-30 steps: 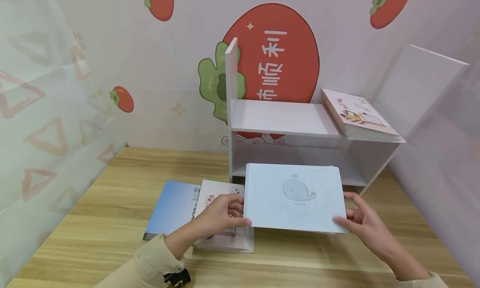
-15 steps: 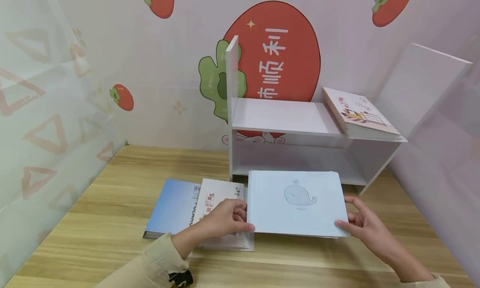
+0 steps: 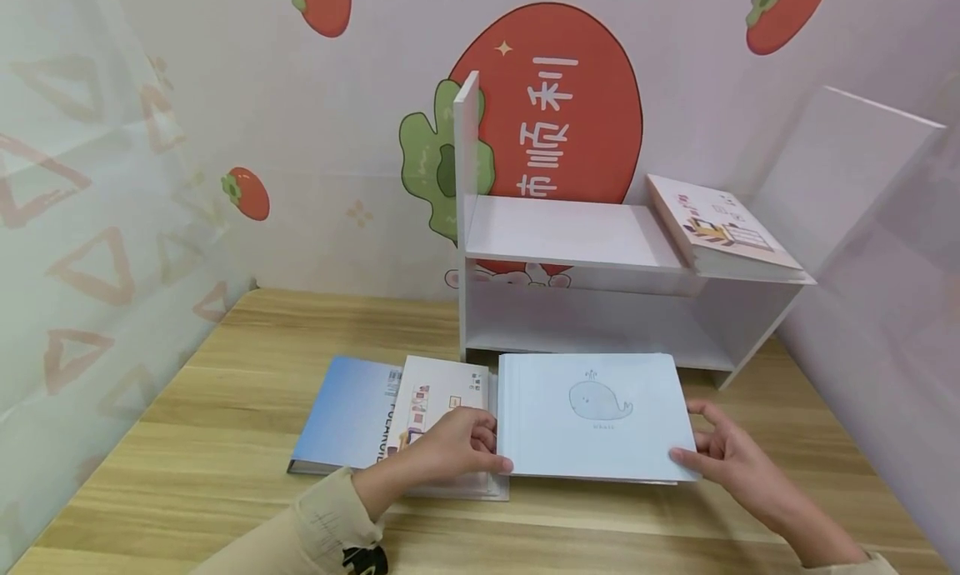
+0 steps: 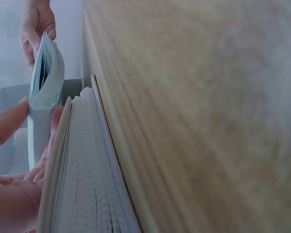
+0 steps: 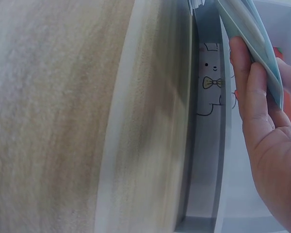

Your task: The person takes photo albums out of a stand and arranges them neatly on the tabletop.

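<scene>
A pale blue album (image 3: 555, 442) with a whale drawn on its cover lies between my two hands in the head view, raised above the table. My left hand (image 3: 457, 446) pinches its spine end, thumb on top and fingers below. At the opposite end my right hand (image 3: 723, 454) grips the edge, its thumb on the cover and fingers underneath. In the left wrist view the album (image 4: 46, 92) shows its pages slightly fanned. Right below the left hand lies a white illustrated book (image 3: 442, 392), partly overlapping a blue book (image 3: 341, 417); the hand hides part of the white one.
Behind the album stands a white two-level shelf (image 3: 577, 233) with upright side panels. A thick pink-and-white book (image 3: 723, 221) lies on its upper right ledge. Wood-grain table (image 3: 187, 475) runs beneath everything, and patterned walls (image 3: 315, 117) enclose the left, back and right.
Both hands have lowered the album and brought it slightly nearer to me, still holding its two ends. The books and shelf have stayed in place.
</scene>
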Available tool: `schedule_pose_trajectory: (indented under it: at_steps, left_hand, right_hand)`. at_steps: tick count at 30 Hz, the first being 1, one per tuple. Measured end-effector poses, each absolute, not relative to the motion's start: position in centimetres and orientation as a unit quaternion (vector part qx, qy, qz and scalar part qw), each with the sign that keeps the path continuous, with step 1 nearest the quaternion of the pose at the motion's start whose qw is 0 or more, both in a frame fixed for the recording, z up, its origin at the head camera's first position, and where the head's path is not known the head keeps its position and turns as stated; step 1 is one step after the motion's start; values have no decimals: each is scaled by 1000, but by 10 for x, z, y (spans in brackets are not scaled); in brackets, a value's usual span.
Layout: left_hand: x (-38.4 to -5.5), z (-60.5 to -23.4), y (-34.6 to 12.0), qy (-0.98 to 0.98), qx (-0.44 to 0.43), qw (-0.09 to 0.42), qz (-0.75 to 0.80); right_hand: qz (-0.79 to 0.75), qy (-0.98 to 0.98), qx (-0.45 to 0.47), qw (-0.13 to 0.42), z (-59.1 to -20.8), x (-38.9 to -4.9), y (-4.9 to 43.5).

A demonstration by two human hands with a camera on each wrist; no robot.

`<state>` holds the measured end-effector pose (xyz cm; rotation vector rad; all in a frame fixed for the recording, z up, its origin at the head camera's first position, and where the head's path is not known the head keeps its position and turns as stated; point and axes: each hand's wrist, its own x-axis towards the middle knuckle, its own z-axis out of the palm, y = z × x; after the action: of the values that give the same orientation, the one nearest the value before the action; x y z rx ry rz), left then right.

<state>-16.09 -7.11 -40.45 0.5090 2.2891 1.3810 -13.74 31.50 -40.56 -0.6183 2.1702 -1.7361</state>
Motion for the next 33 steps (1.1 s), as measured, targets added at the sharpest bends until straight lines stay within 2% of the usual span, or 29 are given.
schedule_pose_trajectory:
  at_steps: [21, 33]
  left_hand:
    - [-161, -404, -62, 851, 178, 218, 443]
    - [-166, -403, -59, 869, 171, 232, 401]
  right_hand:
    - [-615, 736, -226, 170, -407, -138, 318]
    - [-600, 750, -202, 191, -411, -141, 319]
